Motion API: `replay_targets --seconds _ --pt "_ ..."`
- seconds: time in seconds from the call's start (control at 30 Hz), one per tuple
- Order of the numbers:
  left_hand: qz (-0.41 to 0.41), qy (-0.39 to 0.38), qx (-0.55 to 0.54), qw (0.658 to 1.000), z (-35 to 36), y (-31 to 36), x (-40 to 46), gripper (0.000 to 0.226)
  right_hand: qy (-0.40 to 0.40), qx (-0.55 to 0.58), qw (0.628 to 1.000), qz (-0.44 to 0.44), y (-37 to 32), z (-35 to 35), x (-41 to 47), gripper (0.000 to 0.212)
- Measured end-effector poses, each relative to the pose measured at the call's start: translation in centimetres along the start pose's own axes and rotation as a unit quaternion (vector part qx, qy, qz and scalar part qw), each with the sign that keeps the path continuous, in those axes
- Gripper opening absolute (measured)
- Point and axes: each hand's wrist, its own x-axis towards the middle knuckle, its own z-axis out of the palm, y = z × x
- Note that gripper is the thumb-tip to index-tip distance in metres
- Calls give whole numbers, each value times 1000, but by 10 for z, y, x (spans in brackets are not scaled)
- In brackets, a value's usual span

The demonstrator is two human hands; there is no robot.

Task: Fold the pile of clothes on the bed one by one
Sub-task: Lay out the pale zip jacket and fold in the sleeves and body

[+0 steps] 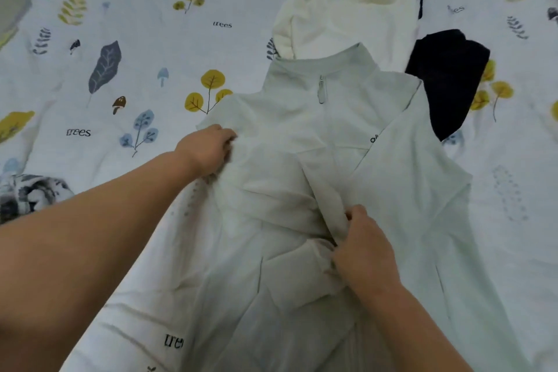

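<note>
The right hand [363,246] pinches a bunched fold at the middle of the pale zip jacket [317,190], which lies face up on the bed sheet [120,39], while the left hand [208,149] curls its fingers round the jacket's side edge further out, likely to keep the cloth taut for folding. Beyond both hands one cream garment [347,9] and one dark garment [447,78] wait, three pieces counted in all

pale grey jacket [317,160], cream fleece [347,9], leaf-print sheet [136,39]
</note>
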Motion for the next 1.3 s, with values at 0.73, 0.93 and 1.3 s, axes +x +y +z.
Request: replay_targets --seconds 0.73,0.93,1.3 --pt "109 -3 49 993 17 103 28 29 11 80 983 168 151 -53 -54 33" --pt "33 80 62 994 17 101 31 22 -203 396 883 148 171 -78 -69 19" --pt "-23 116 74 990 28 105 18 23 176 -17 982 60 160 -63 -90 26"
